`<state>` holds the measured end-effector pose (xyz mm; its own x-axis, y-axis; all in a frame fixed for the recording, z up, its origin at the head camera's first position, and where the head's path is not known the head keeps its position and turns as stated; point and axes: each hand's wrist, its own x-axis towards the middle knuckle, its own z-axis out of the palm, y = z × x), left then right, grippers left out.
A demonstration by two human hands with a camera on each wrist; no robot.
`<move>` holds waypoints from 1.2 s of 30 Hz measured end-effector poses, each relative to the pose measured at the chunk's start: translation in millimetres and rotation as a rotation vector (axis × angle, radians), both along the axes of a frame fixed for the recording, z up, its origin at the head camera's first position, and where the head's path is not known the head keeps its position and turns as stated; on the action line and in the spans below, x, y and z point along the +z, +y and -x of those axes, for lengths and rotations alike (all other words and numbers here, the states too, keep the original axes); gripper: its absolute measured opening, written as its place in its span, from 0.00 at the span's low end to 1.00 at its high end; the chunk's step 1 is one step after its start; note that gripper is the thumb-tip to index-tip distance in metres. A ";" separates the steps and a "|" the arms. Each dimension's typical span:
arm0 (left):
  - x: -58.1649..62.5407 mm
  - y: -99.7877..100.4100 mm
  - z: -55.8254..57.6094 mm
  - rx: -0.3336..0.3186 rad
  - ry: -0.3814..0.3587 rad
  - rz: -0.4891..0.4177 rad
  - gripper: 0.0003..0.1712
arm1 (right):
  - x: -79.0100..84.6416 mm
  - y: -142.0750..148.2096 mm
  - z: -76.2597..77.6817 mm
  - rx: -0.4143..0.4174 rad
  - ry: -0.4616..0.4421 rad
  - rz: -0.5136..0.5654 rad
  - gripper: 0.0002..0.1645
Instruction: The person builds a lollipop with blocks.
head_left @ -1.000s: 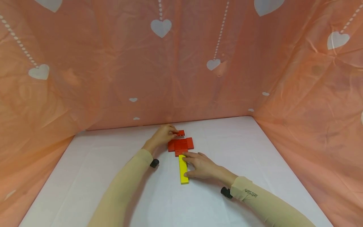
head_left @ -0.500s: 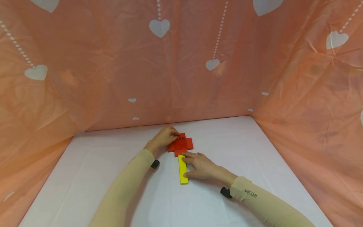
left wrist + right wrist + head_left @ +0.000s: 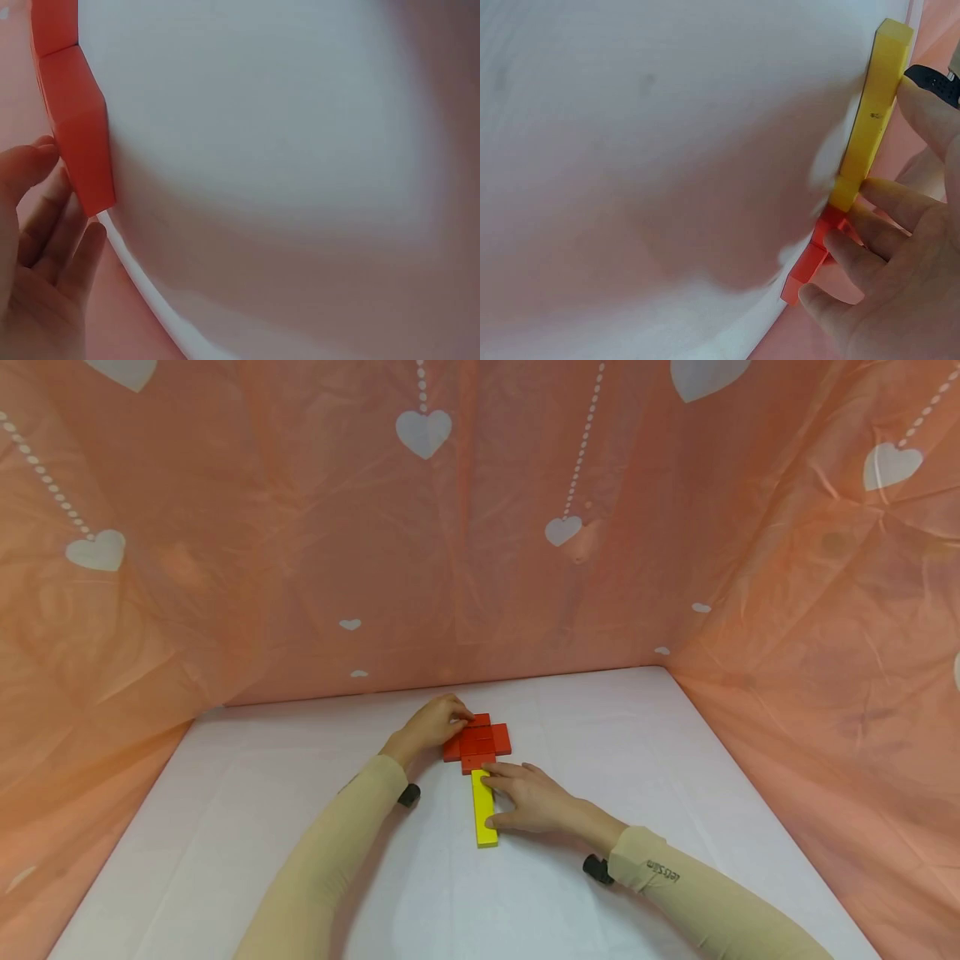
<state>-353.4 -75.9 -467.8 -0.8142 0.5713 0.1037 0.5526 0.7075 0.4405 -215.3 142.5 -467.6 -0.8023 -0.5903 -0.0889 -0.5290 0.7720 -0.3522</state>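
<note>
Several red blocks [image 3: 480,742] lie together in a cross-like shape on the white surface. At their far end, my left hand [image 3: 433,723] pinches one red block [image 3: 481,719] between thumb and fingers, from its left side. A yellow bar [image 3: 485,822] runs from the near end of the red group toward me. My right hand [image 3: 536,797] rests along the bar's right side, thumb and fingers spread and fairly straight. In the right wrist view, a seam crosses the yellow bar [image 3: 870,120] near the red pieces. The left wrist view shows the left fingers beside red blocks [image 3: 81,135].
White cloth [image 3: 300,827] covers the tabletop. A pink curtain [image 3: 480,568] with white hearts stands behind it and on both sides. A small black camera [image 3: 597,868] sits at the right wrist, another black camera [image 3: 409,795] at the left.
My left hand has brought its red block nearer, closing the gap to the rest of the red group. My right hand has stayed at the yellow bar.
</note>
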 end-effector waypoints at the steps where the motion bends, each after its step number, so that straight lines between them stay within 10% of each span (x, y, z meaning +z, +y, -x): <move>1: -0.3 -0.4 -0.1 -0.002 0.002 -0.001 0.12 | -0.1 -0.1 0.0 -0.001 -0.001 0.000 0.41; 36: -0.5 -2.5 -9.3 0.059 -0.112 -0.042 0.13 | 1.9 -0.1 -1.6 -0.009 -0.009 0.005 0.42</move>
